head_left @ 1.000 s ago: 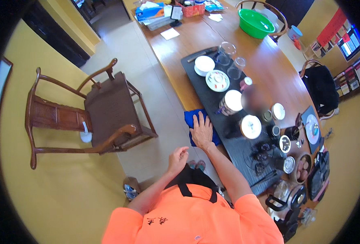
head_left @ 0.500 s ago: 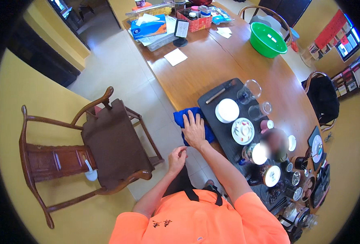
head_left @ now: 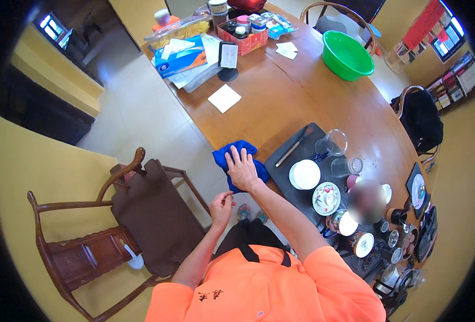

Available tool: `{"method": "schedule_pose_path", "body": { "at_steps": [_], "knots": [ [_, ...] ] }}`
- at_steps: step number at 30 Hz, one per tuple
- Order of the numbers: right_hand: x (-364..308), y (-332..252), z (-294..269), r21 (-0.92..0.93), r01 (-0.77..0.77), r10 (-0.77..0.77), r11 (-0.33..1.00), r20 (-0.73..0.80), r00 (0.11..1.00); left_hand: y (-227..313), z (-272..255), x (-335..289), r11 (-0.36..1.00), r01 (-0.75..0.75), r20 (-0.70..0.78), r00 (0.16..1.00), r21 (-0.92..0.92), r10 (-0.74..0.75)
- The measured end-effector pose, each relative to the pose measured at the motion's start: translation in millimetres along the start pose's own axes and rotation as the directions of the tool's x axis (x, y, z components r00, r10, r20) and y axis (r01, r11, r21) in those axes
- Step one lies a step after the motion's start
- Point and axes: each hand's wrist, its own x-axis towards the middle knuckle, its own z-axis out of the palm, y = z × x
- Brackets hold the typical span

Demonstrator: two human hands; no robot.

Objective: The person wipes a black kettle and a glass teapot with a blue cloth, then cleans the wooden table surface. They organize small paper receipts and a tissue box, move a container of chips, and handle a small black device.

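My right hand [head_left: 242,169] lies flat with fingers apart on a crumpled blue cloth [head_left: 236,147] at the table's near left edge. Close to it, my left hand [head_left: 222,208] hangs off the edge with its fingers curled together and nothing seen in them. Just right of the cloth is a dark tea tray [head_left: 287,170]. On it are a long-handled brush [head_left: 293,147], a white round dish [head_left: 305,174], a patterned lidded bowl [head_left: 326,198] and clear glass vessels [head_left: 347,167]. Several cups and jars crowd its nearer part.
A wooden armchair [head_left: 157,209] stands on the left. Farther along the table [head_left: 280,102] are white paper [head_left: 224,99], a small stand [head_left: 228,56], a blue box [head_left: 179,58], a red box of jars [head_left: 251,42] and a green basin [head_left: 348,56]. Another chair [head_left: 420,121] is on the right.
My right hand and the blue cloth have moved slightly farther left along the table edge, with the hand still flat on it. My left hand stays curled beside it; the view has shifted.
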Motion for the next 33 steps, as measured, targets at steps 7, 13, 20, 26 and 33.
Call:
{"method": "schedule_pose_path", "body": {
  "at_steps": [7,13,20,26,33],
  "knots": [
    [-26,12,-21,0.083,0.121,-0.119,0.989,-0.03,0.992,30,-24,68,0.984,-0.122,-0.133,0.981,0.133,0.14],
    [-16,13,-19,0.134,0.024,-0.017,0.991,-0.049,0.999,97,-19,217,0.715,-0.423,-0.081,0.829,0.556,0.553],
    [60,47,-19,0.123,-0.196,0.215,0.973,-0.16,0.963,148,10,359,0.395,-0.288,0.15,0.927,0.872,0.345],
    [111,111,-28,0.154,-0.53,0.55,0.834,-0.149,0.822,125,2,407,0.563,-0.388,0.34,0.92,0.73,0.193],
    [129,143,-22,0.114,-0.683,0.691,0.722,-0.185,0.699,159,-12,380,0.91,-0.404,0.3,0.882,0.09,0.362]
  ]
}}
